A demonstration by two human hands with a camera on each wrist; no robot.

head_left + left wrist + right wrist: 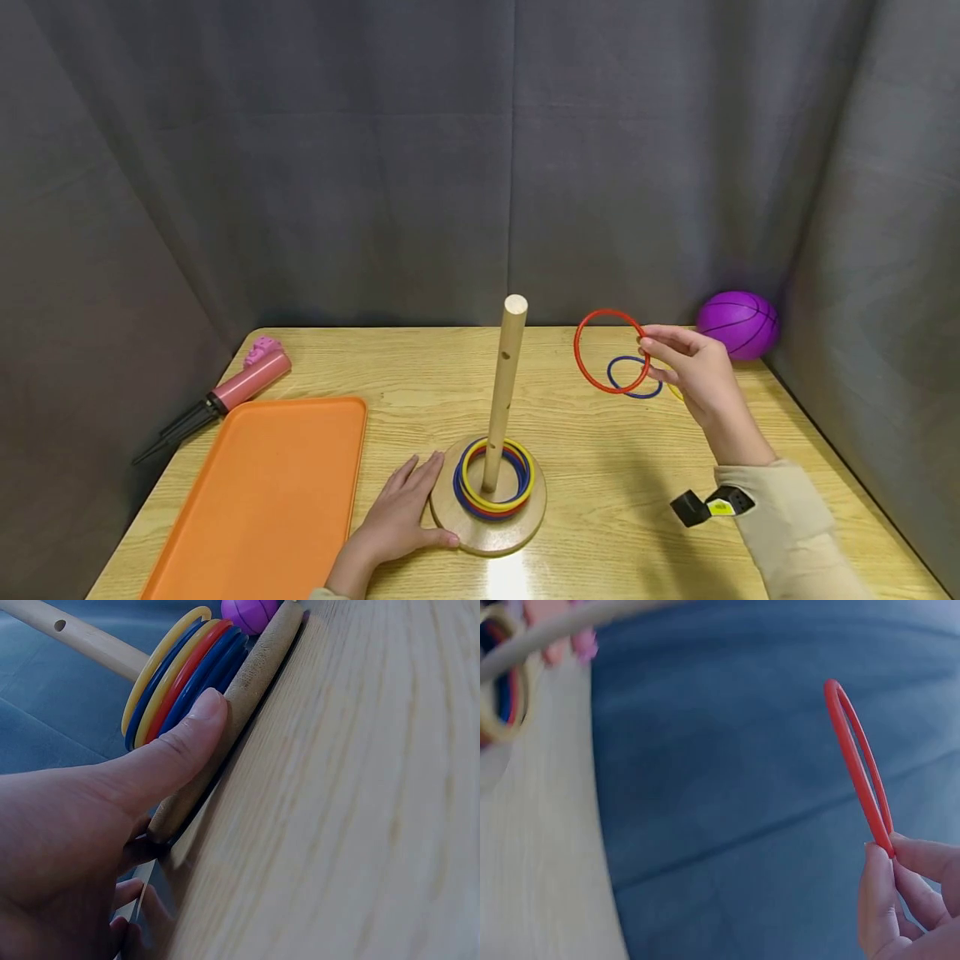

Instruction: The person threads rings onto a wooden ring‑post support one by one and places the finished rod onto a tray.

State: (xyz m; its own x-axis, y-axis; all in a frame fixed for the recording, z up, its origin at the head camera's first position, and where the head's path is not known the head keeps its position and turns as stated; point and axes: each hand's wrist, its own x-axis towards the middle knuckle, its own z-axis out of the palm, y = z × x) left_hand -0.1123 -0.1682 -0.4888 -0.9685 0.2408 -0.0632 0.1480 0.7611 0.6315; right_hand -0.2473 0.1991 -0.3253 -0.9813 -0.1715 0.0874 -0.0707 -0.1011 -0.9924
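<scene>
Between the thumb and fingers of my right hand [697, 371], a red ring [576, 354] is pinched by its edge, held up in the air right of the peg. The right wrist view shows the ring nearly edge-on, above the fingertips. My left hand [401, 512] rests against the left side of a round wooden base [491, 540], its fingers fairly straight and its thumb along the near rim. From the base rises a wooden peg [507, 375], leaning slightly in the head view. Several yellow, blue and red rings [184, 675] lie stacked around the peg's foot.
Behind the red ring, a blue ring [637, 396] and a partly hidden yellow ring [675, 392] lie on the table. A purple ball [738, 323] sits at the back right corner. On the left are an orange tray [262, 508], a pink pump [251, 382] and a pink object [262, 350].
</scene>
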